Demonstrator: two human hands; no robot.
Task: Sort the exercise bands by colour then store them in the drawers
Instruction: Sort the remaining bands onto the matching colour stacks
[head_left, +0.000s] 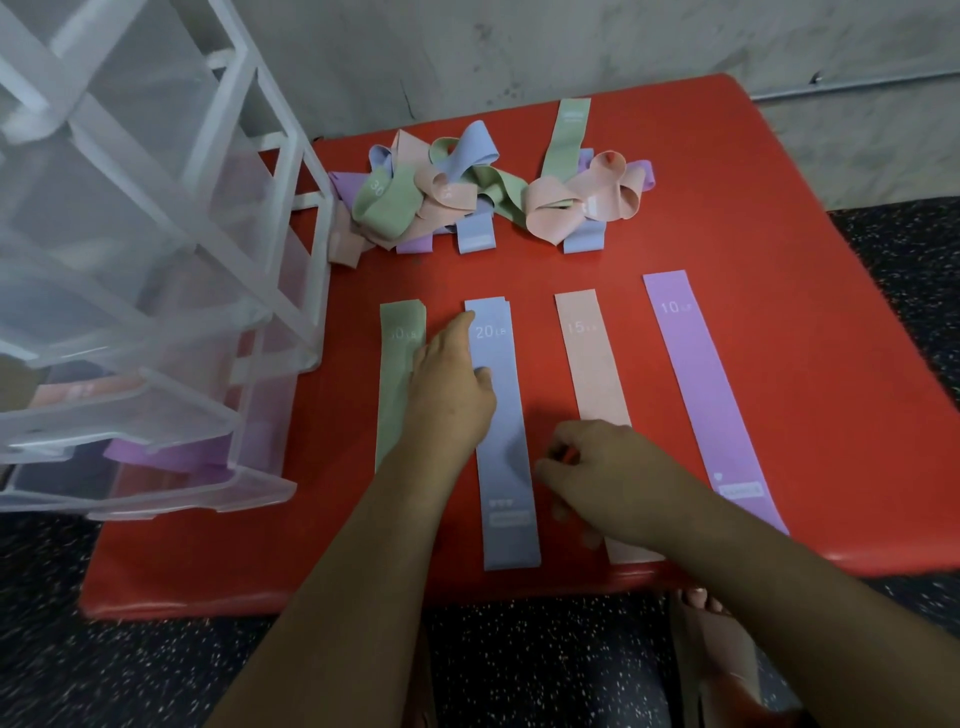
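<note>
Sorted so far: you have four colour rows begun on the red padded surface (779, 218). A flat green band (395, 405) marked 30 LB lies nearest the left edge. Next come a flat blue band (511, 540) marked 20 LB and a flat pink band (592, 374) marked 15 LB. A flat purple band (696, 374) marked 10 LB lies toward the right edge.
Layers: the green and blue rows show an offset edge at their far ends, so each probably holds more than one band.
Stored so far: the clear plastic drawer unit (156, 260) stands at the left edge with its lower drawers pulled out. A stored purple band (156, 452) and something pink show through the walls.
Left to do: a tangled heap of bands (467, 192) in all four colours sits along the far edge. One straight green band (566, 140) lies beside it. Most of the sorting and storing looks unfinished.
Left hand (452, 395): reaches forward palm down across the gap between the green and blue rows, thumb on the blue band. Its grip is open, with straight fingers pressing.
Right hand (613, 473): crosses over the pink band's near part and sits just beside the blue band's right side. The fingers are curled, but you cannot tell whether its grip pinches anything.
Step in hand: likely flattening the blue row.
</note>
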